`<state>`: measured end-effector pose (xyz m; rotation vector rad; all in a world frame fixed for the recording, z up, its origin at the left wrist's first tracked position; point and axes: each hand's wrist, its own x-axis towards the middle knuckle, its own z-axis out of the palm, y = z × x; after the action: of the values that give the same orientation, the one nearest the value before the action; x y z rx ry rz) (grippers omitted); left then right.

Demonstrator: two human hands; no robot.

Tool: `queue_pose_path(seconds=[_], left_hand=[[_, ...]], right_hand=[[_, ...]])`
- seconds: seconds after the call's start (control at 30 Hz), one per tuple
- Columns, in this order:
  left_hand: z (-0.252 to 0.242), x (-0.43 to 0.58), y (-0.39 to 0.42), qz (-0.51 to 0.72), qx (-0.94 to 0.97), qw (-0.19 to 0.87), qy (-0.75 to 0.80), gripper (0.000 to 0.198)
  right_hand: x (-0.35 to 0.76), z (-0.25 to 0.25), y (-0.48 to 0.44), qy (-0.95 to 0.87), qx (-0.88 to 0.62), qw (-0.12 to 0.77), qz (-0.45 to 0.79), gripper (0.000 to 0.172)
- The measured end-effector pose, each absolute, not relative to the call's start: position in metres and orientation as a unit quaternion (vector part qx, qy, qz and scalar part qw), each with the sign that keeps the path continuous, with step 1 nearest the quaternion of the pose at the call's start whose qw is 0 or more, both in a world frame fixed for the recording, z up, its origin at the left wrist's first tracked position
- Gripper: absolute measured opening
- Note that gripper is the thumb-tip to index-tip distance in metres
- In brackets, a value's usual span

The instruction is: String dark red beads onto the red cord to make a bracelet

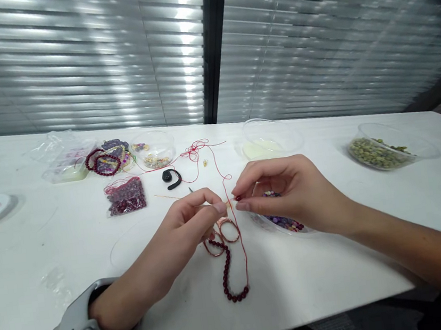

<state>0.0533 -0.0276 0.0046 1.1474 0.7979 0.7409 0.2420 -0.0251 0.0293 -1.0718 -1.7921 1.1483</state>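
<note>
As hands (288, 194) pinch thread (240, 237), table edge (303, 311) near

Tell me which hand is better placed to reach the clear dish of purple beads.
Right, likely: the right hand hovers over the dish, pinching a red bead; the left hand, farther off, pinches a thin needle.

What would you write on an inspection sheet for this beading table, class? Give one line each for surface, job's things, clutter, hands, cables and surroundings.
Surface: white table.
Job's things: red thread through a dark red bead strand; what looks like a needle; bead; tray of purple beads.
Clutter: bag of red beads; bowl of green beads; black earhook.
Hands: left hand pinches the needle; right hand pinches the bead above the tray.
Cables: nothing seen.
Surroundings: window blinds.
</note>
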Motion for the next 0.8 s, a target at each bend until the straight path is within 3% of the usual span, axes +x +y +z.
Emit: queue_pose_path(seconds=[0.8], left_hand=[[0.0031, 0.0512, -0.0293, 0.284, 0.561, 0.683, 0.37, 0.022]], right_hand=[[0.2408, 0.0325, -0.0272, -0.754, -0.383, 0.34, 0.411, 0.005]])
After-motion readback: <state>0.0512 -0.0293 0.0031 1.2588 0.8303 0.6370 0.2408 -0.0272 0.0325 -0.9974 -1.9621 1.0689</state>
